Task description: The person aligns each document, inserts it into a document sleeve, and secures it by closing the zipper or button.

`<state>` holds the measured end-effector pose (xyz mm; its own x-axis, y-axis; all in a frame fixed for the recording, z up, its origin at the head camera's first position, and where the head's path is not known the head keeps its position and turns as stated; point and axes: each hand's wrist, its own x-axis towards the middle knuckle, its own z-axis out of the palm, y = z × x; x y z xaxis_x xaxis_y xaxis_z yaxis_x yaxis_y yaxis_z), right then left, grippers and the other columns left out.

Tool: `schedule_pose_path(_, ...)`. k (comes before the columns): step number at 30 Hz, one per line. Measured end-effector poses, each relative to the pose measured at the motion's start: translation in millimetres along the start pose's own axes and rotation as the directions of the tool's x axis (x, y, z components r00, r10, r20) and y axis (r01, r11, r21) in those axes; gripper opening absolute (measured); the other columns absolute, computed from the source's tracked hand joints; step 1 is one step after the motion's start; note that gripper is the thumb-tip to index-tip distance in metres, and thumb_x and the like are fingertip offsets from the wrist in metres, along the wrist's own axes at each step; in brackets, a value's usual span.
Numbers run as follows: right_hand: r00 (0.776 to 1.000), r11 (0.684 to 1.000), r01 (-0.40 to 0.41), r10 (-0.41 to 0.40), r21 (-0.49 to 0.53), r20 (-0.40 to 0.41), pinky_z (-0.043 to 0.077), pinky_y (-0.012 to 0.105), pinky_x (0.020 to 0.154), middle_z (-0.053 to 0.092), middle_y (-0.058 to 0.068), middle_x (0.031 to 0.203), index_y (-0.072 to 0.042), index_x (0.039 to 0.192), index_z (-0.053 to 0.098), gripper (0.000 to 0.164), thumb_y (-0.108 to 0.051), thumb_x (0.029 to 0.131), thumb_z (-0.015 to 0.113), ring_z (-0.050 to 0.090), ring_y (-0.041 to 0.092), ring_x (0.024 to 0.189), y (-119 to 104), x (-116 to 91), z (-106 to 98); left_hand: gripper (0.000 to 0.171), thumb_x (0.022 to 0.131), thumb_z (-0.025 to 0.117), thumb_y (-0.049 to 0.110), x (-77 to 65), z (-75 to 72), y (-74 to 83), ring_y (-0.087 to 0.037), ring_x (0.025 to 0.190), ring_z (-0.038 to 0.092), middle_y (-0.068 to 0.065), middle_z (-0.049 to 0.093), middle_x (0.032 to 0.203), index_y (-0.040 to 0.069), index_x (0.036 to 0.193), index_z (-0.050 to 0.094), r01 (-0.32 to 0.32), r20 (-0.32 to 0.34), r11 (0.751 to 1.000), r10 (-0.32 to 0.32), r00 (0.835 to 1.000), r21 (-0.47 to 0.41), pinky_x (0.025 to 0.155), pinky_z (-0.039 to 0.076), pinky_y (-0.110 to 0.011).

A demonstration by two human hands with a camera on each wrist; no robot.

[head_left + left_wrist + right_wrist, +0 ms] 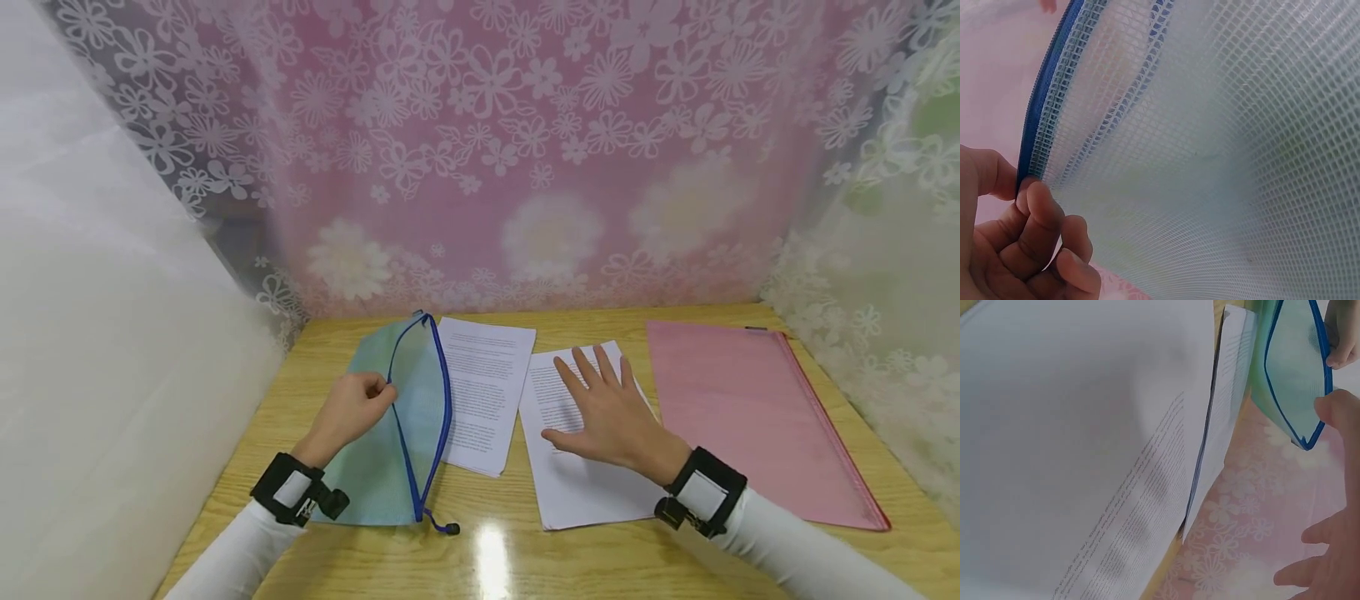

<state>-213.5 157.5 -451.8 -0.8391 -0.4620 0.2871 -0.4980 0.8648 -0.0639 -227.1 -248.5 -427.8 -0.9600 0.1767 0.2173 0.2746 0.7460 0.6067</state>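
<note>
My left hand [351, 414] pinches one zippered edge of a light green-blue mesh zipper pouch [367, 479] between thumb and fingertips. The pouch gapes wide, its two blue-trimmed edges standing apart, and a dark zipper pull [452, 528] hangs at the near end. In the left wrist view the thumb and index finger meet on the blue zipper edge [1054, 81]. Fingers spread, my right hand [611, 421] is over a stack of printed paper [581, 496], covering part of its text. A second printed stack [480, 400] lies between that one and the pouch, right beside the pouch's opening.
At the right of the wooden table [517, 562] lies a flat pink zipper pouch [735, 408], its red zipper edge along the right side. A pink flowered curtain [525, 167] hangs behind the table, and a white sheet [127, 292] borders the left side.
</note>
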Motion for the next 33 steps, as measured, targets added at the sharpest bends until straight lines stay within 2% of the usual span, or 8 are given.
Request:
schedule_pose_path(5, 0.999, 0.999, -0.023, 0.022, 0.032, 0.038, 0.021, 0.076, 0.115, 0.02, 0.024, 0.169, -0.012, 0.163, 0.029, 0.108, -0.081, 0.085, 0.056, 0.012, 0.052, 0.155, -4, -1, -1, 0.034, 0.097, 0.062, 0.018, -0.4, -1.7, 0.9, -0.011, 0.049, 0.037, 0.007, 0.04, 0.055, 0.016, 0.064, 0.058, 0.006, -0.005, 1.0, -0.006, 1.0, -0.006, 0.051, 0.031, -0.026)
schedule_pose_path(10, 0.995, 0.994, -0.063, 0.056, 0.089, 0.078, 0.033, 0.071, 0.112, 0.02, 0.026, 0.168, -0.008, 0.162, 0.029, 0.11, -0.082, 0.085, 0.055, 0.018, 0.053, 0.153, -4, 7, -1, 0.03, 0.097, 0.063, 0.019, 0.4, -4.0, 3.6, -0.012, 0.05, 0.04, 0.007, 0.043, 0.057, 0.014, 0.067, 0.062, 0.004, -0.01, 1.0, -0.003, 1.0, 0.002, 0.051, 0.033, -0.026)
schedule_pose_path(16, 0.976, 0.963, -0.168, 0.133, 0.209, 0.172, 0.039, 0.07, 0.109, 0.024, 0.027, 0.167, -0.003, 0.161, 0.031, 0.112, -0.082, 0.085, 0.056, 0.026, 0.052, 0.151, -6, 24, 2, 0.03, 0.097, 0.063, 0.019, 0.0, -5.4, 3.0, -0.012, 0.051, 0.041, 0.006, 0.045, 0.057, 0.015, 0.067, 0.062, 0.0, -0.014, 1.0, 0.0, 1.0, -0.001, 0.051, 0.033, -0.026)
schedule_pose_path(22, 0.941, 0.909, -0.263, 0.167, 0.322, 0.296, 0.038, 0.068, 0.111, 0.031, 0.029, 0.163, 0.001, 0.159, 0.031, 0.109, -0.072, 0.086, 0.064, 0.033, 0.051, 0.148, -7, 41, 10, 0.03, 0.097, 0.063, 0.02, -0.4, -5.6, 3.3, -0.013, 0.051, 0.043, 0.005, 0.049, 0.058, 0.015, 0.068, 0.063, 0.004, -0.007, 1.0, -0.004, 1.0, -0.007, 0.051, 0.034, -0.027)
schedule_pose_path(28, 0.909, 0.834, -0.352, 0.196, 0.424, 0.369, 0.042, 0.059, 0.112, 0.047, 0.032, 0.151, 0.01, 0.151, 0.041, 0.091, -0.053, 0.092, 0.069, 0.045, 0.046, 0.142, -5, 57, 25, 0.03, 0.098, 0.062, 0.019, -1.7, -5.5, 3.9, -0.014, 0.051, 0.046, 0.004, 0.052, 0.058, 0.01, 0.069, 0.065, 0.01, -0.003, 1.0, -0.01, 1.0, -0.023, 0.05, 0.036, -0.027)
schedule_pose_path(30, 0.893, 0.81, -0.392, 0.221, 0.436, 0.392, 0.047, 0.055, 0.108, 0.054, 0.03, 0.145, 0.01, 0.147, 0.047, 0.083, -0.048, 0.093, 0.07, 0.053, 0.042, 0.135, -5, 61, 31, 0.031, 0.098, 0.063, 0.02, -2.3, -5.1, 3.6, -0.014, 0.051, 0.045, 0.004, 0.051, 0.058, 0.012, 0.068, 0.064, 0.006, -0.007, 1.0, -0.006, 1.0, -0.022, 0.05, 0.035, -0.027)
schedule_pose_path(33, 0.874, 0.779, -0.435, 0.246, 0.452, 0.419, 0.054, 0.048, 0.096, 0.063, 0.025, 0.135, 0.009, 0.14, 0.056, 0.07, -0.041, 0.094, 0.071, 0.064, 0.033, 0.115, -6, 66, 37, 0.032, 0.098, 0.063, 0.02, -3.9, -4.0, 2.3, -0.013, 0.05, 0.044, 0.005, 0.05, 0.057, 0.015, 0.066, 0.061, -0.003, -0.007, 1.0, 0.003, 1.0, -0.017, 0.05, 0.035, -0.027)
